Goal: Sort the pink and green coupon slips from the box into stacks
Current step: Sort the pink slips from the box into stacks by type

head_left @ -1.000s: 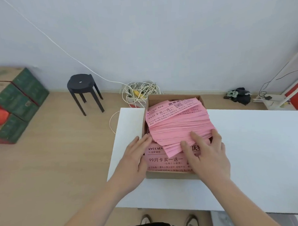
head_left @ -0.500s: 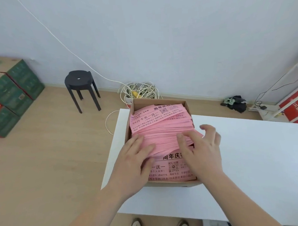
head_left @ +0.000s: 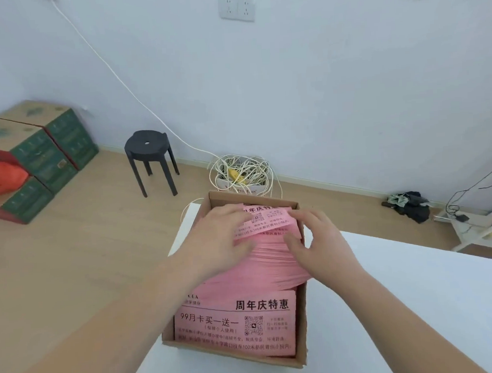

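A brown cardboard box stands at the left end of a white table. It is full of pink coupon slips with black print, fanned and leaning toward the far end; one slip lies flat at the near end. No green slips are visible. My left hand lies flat on the left side of the fanned slips, fingers spread. My right hand presses on their right side, fingers curled over the edge. Neither hand has lifted anything.
On the wooden floor stand a black stool, a small box of tangled white cable just behind the table, green cartons at the left, a dark cloth heap and a white rack at the right.
Both hands have slid from the near part of the slips to the far end of the box. The near flat slip is now uncovered. The camera has moved closer.
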A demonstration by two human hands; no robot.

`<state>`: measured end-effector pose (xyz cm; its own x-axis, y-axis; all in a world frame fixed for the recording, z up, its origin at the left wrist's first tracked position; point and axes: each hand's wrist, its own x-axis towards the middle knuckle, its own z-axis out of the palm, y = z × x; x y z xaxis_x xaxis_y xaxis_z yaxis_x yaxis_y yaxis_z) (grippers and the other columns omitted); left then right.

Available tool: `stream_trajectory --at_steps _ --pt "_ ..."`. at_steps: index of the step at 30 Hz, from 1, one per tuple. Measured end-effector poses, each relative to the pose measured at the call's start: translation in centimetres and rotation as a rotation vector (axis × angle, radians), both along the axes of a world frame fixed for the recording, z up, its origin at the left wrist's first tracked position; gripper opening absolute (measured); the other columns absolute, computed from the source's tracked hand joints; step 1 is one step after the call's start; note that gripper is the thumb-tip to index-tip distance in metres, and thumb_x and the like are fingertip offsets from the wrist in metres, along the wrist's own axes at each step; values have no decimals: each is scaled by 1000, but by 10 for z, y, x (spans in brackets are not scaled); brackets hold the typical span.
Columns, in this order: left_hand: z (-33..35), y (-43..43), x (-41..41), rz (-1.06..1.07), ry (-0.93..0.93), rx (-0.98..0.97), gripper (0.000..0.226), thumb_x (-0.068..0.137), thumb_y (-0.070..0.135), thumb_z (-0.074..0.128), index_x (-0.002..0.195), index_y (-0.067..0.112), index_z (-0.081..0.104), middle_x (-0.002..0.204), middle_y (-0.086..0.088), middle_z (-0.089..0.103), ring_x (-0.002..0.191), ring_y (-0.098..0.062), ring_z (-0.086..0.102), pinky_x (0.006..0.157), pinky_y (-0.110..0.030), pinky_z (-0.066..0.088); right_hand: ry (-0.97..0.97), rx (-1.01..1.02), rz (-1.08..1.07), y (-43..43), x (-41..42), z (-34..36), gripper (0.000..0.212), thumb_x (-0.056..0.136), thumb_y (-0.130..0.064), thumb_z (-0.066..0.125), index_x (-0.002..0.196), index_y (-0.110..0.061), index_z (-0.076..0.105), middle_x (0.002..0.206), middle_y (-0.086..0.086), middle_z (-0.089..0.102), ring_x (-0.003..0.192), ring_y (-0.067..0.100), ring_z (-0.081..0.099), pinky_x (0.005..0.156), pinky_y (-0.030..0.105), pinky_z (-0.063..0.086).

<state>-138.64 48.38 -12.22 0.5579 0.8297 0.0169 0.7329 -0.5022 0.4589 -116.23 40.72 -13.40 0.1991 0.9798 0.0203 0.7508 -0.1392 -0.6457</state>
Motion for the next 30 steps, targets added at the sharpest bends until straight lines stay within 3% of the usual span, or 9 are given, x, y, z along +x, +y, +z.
stream_trajectory --at_steps 3,6,9,13,21,24,26,28,30 --pt "-9 13 21 -1 198 -63 75 86 64 67 151 32 46 156 8 41 145 -16 32 117 -37 28 26 -75 97 13 15 -8 57 88 -37 74 142 -33 56 139 -13 55 127 11 54 106 40 49" --pt "-10 23 22 10 241 -72 76 84 71 64 148 34 48 144 12 48 134 -14 41 113 -41 39 58 -56 85 19 22 -13 61 83 -40 78 140 -34 58 132 -16 57 121 11 58 102 40 53" --pt "-10 28 17 -7 226 -95 68 87 68 63 145 33 53 140 14 50 131 -11 43 111 -42 41 157 -23 12 19 17 -14 55 83 -34 80 134 -29 62 127 -16 56 117 9 59 99 37 54" --pt "-18 26 -3 -33 128 -118 61 85 62 69 138 33 60 138 18 51 131 -6 43 111 -36 42 35 -11 -4 11 -2 -17 59 83 -32 79 138 -25 60 128 -9 59 121 18 53 104 28 40" --pt "-13 44 -20 -47 146 -137 93 68 81 69 148 40 45 142 21 42 132 -4 39 108 -39 46 130 -95 -89 12 -9 -1 73 78 -39 82 144 -36 50 131 -13 48 123 11 54 104 41 51" --pt "-7 54 -37 -37 54 -112 94 65 80 70 146 39 48 140 23 44 131 -3 41 108 -37 46 -151 -164 -15 28 -13 16 79 73 -63 79 143 -44 47 147 -11 29 133 16 47 103 40 49" --pt "-7 55 -54 -16 38 -71 81 70 65 78 142 35 55 141 20 47 131 -6 43 108 -37 45 -419 -54 137 41 -23 24 78 71 -72 74 141 -44 53 155 -8 27 143 21 31 114 43 38" --pt "-10 52 -68 44 -24 -28 65 76 48 80 136 31 61 140 18 50 131 -8 44 109 -37 43 -494 -67 339 58 -39 28 75 75 -72 70 142 -45 51 157 -12 30 145 17 26 117 42 33" --pt "-14 44 -77 121 -114 -39 55 81 37 81 133 31 64 142 17 52 133 -5 41 112 -27 36 -493 -244 442 78 -50 27 78 77 -72 70 146 -46 43 154 -18 33 141 11 34 109 40 41"
